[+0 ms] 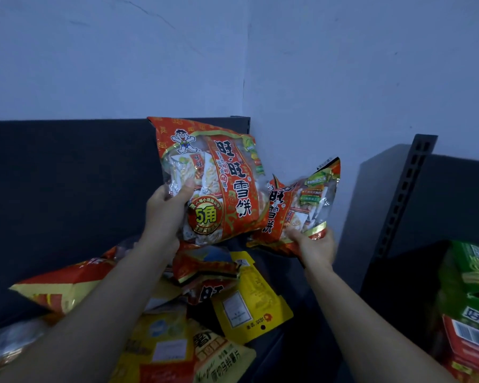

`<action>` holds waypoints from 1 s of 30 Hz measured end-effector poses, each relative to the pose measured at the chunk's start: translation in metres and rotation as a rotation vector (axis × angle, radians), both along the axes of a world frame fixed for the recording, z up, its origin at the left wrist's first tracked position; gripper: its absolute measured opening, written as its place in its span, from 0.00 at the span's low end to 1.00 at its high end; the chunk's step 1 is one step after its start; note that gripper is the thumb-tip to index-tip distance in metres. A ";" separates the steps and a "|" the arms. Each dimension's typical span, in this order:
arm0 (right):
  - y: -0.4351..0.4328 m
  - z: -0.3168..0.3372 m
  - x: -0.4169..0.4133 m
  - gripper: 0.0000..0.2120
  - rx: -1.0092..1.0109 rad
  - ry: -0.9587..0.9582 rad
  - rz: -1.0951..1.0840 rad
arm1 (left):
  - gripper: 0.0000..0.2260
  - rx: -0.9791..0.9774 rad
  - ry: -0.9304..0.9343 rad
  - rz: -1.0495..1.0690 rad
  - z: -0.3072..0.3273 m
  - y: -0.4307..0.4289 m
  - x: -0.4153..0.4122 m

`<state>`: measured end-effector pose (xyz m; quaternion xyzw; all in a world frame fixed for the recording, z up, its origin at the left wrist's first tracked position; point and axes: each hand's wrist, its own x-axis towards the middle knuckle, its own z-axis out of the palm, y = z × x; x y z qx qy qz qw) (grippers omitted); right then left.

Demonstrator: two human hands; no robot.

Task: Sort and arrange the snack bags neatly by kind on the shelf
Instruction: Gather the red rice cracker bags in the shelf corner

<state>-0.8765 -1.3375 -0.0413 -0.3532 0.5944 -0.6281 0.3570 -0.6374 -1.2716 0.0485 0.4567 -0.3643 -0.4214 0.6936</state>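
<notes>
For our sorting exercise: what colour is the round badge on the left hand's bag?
The badge is red with yellow lettering, head view.

glossy crinkled plastic snack bags (219, 183), matt dark metal shelf (67, 175), matt painted wall (315, 64)

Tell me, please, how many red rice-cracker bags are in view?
3. The upper bag is gripped by the left hand, the crumpled bag by the right hand, and the third bag lies in the pile below them. More may be hidden there.
</notes>
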 end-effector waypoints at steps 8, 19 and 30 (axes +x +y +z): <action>-0.032 -0.024 -0.009 0.19 0.103 -0.066 0.139 | 0.15 0.040 -0.045 -0.017 -0.001 -0.025 -0.003; -0.055 -0.039 -0.012 0.18 0.405 0.340 -0.002 | 0.14 0.112 -0.096 -0.048 -0.002 -0.045 0.001; -0.041 0.015 0.010 0.36 0.087 -0.085 0.583 | 0.15 0.222 -0.063 -0.181 -0.002 -0.064 0.002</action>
